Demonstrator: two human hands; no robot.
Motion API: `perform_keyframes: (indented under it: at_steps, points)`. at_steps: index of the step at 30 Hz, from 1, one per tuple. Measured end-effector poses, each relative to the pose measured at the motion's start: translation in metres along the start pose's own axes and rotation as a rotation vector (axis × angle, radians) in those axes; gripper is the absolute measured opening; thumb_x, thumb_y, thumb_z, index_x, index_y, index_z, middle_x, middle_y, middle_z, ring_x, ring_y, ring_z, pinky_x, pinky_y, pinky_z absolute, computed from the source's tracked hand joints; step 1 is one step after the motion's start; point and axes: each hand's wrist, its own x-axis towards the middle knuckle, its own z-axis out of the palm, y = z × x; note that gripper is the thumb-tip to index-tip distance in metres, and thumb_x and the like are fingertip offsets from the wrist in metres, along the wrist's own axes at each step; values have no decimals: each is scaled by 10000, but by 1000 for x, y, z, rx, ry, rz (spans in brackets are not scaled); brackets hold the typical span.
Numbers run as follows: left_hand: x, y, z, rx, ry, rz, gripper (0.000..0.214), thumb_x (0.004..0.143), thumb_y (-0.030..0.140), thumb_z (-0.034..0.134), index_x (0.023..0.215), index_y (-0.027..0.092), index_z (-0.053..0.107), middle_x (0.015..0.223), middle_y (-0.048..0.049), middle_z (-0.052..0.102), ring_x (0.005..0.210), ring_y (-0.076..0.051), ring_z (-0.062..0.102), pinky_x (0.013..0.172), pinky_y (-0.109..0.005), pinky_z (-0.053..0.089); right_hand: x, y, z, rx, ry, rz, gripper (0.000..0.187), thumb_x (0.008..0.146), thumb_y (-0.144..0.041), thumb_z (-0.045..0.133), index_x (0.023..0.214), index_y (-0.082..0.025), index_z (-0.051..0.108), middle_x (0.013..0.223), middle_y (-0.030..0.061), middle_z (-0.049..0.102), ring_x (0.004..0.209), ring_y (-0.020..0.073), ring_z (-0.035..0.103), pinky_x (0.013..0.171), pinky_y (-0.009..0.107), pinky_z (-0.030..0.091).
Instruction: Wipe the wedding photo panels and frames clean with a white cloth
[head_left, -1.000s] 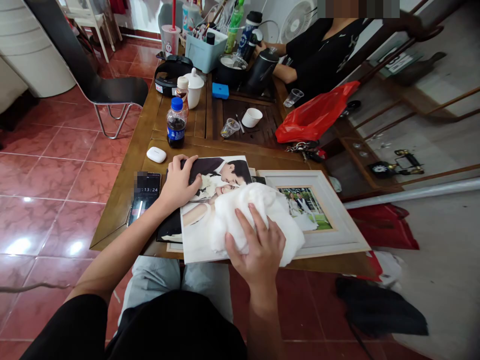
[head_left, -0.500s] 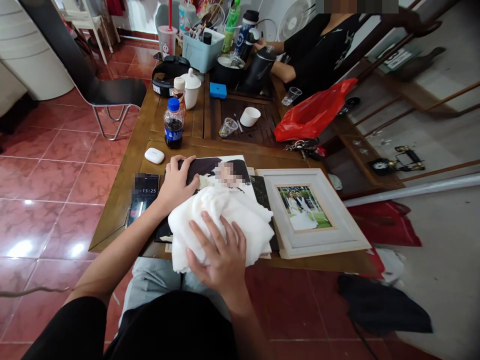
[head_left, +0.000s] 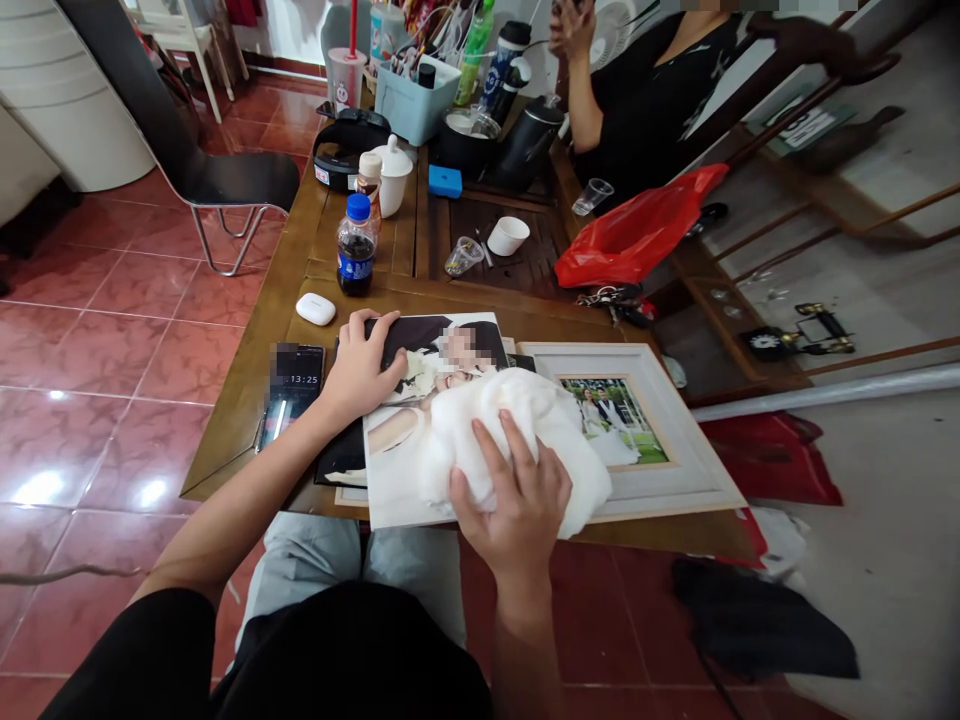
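My right hand (head_left: 517, 495) presses down on a bunched white cloth (head_left: 465, 435), its fingers curved over the folds. The cloth covers the right part of a large wedding photo print (head_left: 390, 485) and overlaps a white picture frame (head_left: 682, 450) with a smaller wedding photo in it. My left hand (head_left: 365, 365) lies on the upper left of the large print, fingers stretched out and thumb apart. Beneath that print a dark-coloured picture (head_left: 337, 465) sticks out on the left. What lies under the cloth is hidden.
Left of the prints lie a phone (head_left: 294, 385) and a white earbud case (head_left: 315, 309). Farther back stand a cola bottle (head_left: 355, 250), a white lidded cup (head_left: 394, 178) and a black kettle (head_left: 531, 140). A red plastic bag (head_left: 637, 235) sits at right. Another person (head_left: 637, 110) is across the table.
My right hand has moved the cloth to the right, uncovering more of the large print and overlapping the white frame. My left hand stays on the print. The other person's hand has risen.
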Motion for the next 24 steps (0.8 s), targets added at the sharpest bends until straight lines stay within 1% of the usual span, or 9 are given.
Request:
perform_keyframes:
  at_steps: [3,6,9,12,14,16,20,24]
  points:
    - [1,0,0,-5,-7,-3,528,947,324,522,1466,228,495,1394,-136,427,1330,-338,438,1188,-551,354,1,-16,0,32,-12,-37,736,911,-374,651,1606,-326,411,1480,87,619,1286,367,569,1116,549,393]
    - [1,0,-1,-4,-17,-13,526,952,325,513,1465,210,495,1396,-147,423,1328,-340,434,1189,-551,351,0,-36,1,100,-41,-79,721,916,-393,637,1601,-337,419,1464,67,637,1296,356,571,1146,553,370]
    - [1,1,-1,-2,-14,-12,517,957,323,511,1461,211,497,1386,-143,423,1326,-330,436,1193,-540,350,-1,-52,2,164,-66,-115,642,922,-412,618,1548,-334,502,1461,51,644,1321,338,564,1171,543,353]
    - [1,1,-2,-8,-8,-10,509,960,322,518,1459,219,499,1376,-133,426,1326,-319,439,1199,-526,351,0,-58,1,187,-74,-131,522,920,-421,618,1433,-321,623,1454,38,652,1329,316,568,1182,518,351]
    - [1,0,-2,-9,-8,-7,506,961,322,518,1456,219,501,1373,-133,426,1324,-319,440,1198,-529,352,2,-54,0,186,-83,-135,470,922,-422,618,1379,-325,661,1447,29,658,1316,299,582,1181,499,357]
    - [1,-1,-2,-2,-8,-4,507,960,324,515,1455,218,501,1375,-135,426,1322,-324,443,1196,-537,352,5,-44,-1,165,-87,-125,465,925,-423,616,1379,-333,658,1440,26,663,1300,290,595,1173,486,368]
    - [1,-3,-1,9,-10,-9,522,957,330,513,1463,201,501,1382,-145,426,1317,-333,447,1195,-540,352,7,-15,-2,75,-48,-61,523,924,-397,638,1440,-317,605,1443,58,657,1254,306,617,1135,491,402]
    - [0,-3,1,-3,1,-6,519,954,333,520,1462,230,502,1383,-134,436,1313,-333,448,1187,-548,362,7,8,-1,10,-25,-3,612,930,-380,643,1526,-319,519,1476,81,625,1245,329,609,1091,496,432]
